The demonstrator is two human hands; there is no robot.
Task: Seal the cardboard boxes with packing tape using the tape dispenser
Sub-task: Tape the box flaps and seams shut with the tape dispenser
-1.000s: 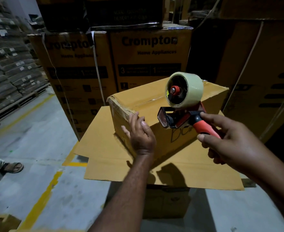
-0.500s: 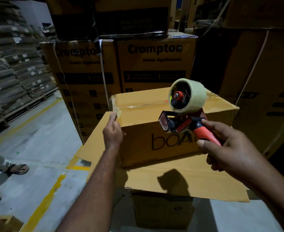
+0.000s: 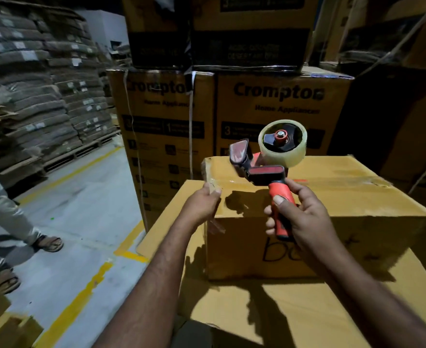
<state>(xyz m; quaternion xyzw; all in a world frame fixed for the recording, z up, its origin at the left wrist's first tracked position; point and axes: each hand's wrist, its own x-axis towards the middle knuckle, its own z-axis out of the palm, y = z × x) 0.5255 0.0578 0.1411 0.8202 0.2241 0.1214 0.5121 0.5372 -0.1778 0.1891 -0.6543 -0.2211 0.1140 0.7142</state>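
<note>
The cardboard box (image 3: 332,189) is steadied by the left hand (image 3: 201,204), curled over its near left corner, presumably against sliding, while the tape dispenser (image 3: 267,169) is gripped by its handle in the right hand (image 3: 304,219) and held just above the box's top, ready for taping.
</note>
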